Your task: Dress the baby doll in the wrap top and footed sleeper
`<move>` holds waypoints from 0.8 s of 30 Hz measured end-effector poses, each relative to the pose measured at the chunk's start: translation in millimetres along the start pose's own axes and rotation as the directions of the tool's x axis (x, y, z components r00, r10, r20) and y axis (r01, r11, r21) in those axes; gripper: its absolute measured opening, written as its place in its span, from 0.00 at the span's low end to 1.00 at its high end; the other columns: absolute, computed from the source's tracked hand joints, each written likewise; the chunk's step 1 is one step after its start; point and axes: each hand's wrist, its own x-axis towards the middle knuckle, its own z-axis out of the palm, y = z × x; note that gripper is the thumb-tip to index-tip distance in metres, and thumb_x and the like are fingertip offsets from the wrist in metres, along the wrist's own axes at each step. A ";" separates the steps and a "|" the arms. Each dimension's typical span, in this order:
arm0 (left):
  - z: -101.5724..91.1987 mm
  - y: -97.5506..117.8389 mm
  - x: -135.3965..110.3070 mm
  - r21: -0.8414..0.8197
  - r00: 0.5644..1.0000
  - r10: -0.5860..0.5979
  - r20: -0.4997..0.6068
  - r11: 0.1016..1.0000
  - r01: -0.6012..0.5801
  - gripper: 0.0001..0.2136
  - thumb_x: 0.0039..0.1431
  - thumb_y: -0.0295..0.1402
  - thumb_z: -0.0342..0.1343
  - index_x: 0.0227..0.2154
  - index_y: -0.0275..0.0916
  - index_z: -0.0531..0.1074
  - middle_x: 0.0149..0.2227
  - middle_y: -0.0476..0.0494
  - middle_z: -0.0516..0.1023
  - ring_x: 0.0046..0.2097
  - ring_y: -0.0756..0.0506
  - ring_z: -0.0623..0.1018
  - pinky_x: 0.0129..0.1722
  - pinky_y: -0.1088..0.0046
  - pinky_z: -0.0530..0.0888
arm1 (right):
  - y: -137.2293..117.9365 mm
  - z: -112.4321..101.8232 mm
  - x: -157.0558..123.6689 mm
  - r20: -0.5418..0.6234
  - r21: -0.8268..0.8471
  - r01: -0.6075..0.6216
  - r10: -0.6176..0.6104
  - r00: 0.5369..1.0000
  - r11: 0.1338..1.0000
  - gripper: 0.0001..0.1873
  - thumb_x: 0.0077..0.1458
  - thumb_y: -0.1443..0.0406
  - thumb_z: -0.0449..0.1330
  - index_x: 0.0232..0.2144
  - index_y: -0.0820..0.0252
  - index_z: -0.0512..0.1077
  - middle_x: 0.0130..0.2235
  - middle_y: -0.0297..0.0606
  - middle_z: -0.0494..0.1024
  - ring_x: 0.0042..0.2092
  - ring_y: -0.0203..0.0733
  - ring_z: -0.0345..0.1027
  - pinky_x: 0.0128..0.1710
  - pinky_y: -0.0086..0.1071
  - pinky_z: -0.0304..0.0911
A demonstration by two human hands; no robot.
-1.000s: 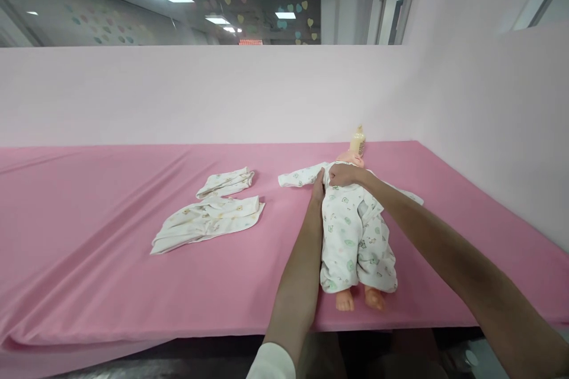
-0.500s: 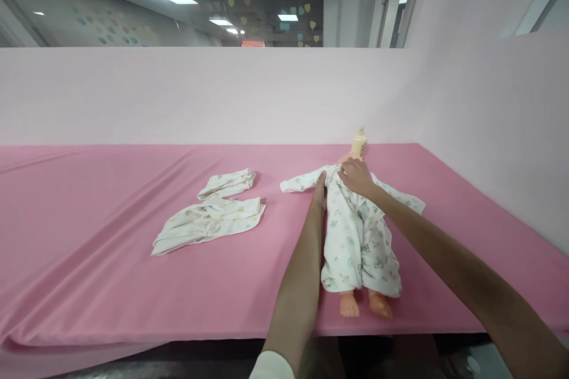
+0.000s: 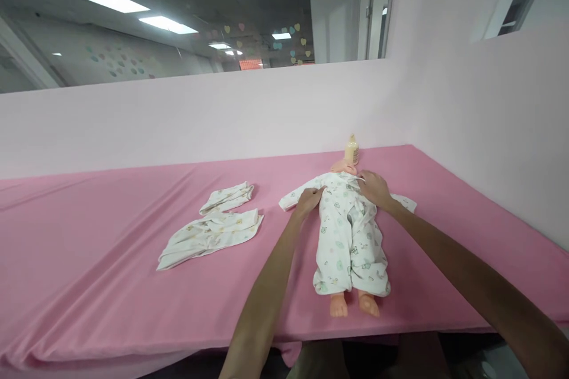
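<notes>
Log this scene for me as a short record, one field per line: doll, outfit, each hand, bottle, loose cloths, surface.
Doll: lying with its head away from the person, bare feet toward the near edge
Outfit: white, small print, on the doll
Left hand: fingertips at the outfit's chest, left side
Right hand: fingers at the outfit's upper chest, right side
Bottle: pale yellow, upright beyond the doll's head
Loose cloths: two, white, printed, left of the doll
Surface: pink cover
</notes>
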 end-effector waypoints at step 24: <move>23.7 67.1 -39.9 0.482 0.806 0.592 -0.006 0.708 -0.516 0.07 0.60 0.32 0.44 0.26 0.41 0.59 0.24 0.53 0.61 0.28 0.51 0.62 0.28 0.75 0.61 | -65.6 23.0 -44.1 0.062 -0.001 0.423 -0.422 0.905 0.906 0.16 0.65 0.67 0.44 0.42 0.61 0.72 0.46 0.43 0.77 0.50 0.44 0.68 0.52 0.37 0.59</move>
